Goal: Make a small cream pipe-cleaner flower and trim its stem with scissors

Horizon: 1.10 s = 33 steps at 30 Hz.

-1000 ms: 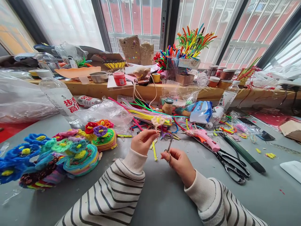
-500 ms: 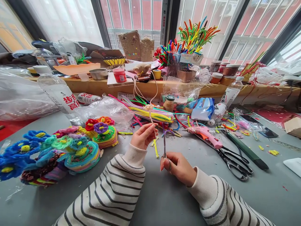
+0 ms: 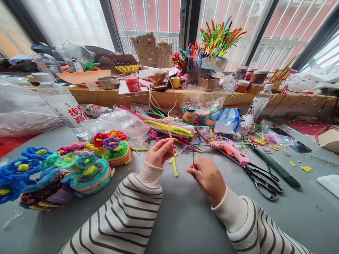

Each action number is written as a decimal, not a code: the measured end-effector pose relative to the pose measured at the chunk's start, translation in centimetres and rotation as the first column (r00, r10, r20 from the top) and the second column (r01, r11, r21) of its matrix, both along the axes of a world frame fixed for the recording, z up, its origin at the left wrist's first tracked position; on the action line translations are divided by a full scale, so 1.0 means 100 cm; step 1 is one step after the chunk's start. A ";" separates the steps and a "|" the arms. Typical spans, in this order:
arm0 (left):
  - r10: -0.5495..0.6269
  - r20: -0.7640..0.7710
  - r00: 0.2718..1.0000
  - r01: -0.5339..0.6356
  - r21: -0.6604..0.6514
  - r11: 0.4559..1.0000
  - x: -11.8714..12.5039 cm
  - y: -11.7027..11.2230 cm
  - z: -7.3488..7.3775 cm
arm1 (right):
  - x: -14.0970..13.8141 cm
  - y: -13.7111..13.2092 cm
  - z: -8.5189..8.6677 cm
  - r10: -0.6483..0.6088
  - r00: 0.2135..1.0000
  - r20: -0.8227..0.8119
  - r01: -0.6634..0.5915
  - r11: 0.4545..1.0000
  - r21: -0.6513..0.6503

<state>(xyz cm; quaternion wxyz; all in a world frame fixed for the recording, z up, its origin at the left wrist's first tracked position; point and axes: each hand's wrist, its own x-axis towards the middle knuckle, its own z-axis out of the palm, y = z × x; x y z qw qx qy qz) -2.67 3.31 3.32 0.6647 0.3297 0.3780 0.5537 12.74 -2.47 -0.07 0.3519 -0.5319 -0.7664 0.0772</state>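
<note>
My left hand [image 3: 161, 152] is closed in a pinch on a pale beige cord [image 3: 170, 131]. Above the fingertips the cord has a knotted, flower-like cluster [image 3: 167, 120]. To the right, my right hand [image 3: 208, 178] is wrapped around small scissors [image 3: 193, 158], their thin blades pointing up and apart from the cord. The scissor handles are mostly hidden by the fingers. Below my left fingertips, a yellow strip [image 3: 174, 167] lies on the grey table. Behind both hands is a bundle of coloured pipe cleaners [image 3: 180, 130].
Fuzzy flower pots [image 3: 91, 176] stand at the left, near a water bottle [image 3: 59, 102]. At the right lie a pink glue gun [image 3: 234, 152], large black-handled scissors [image 3: 265, 185] and a dark green bar [image 3: 278, 169]. A crowded wooden ledge [image 3: 148, 96] runs along the back.
My right hand has moved right and slightly up with the small scissors, away from the cord, and turned so its back shows more. My left hand keeps its pinch almost in place.
</note>
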 end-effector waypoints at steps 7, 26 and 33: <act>-0.054 -0.029 0.998 0.053 -0.020 0.998 0.001 0.000 0.002 | 0.057 0.011 -0.004 -0.563 0.806 0.185 0.476 0.801 0.364; -0.082 -0.046 0.996 0.080 -0.038 0.996 0.000 0.001 0.000 | 0.075 -0.007 -0.020 -0.680 0.489 0.547 0.573 0.723 0.386; -0.084 -0.016 0.996 0.084 -0.019 0.996 -0.001 0.000 0.000 | 0.072 -0.008 -0.015 -0.691 0.415 0.592 0.599 0.697 0.394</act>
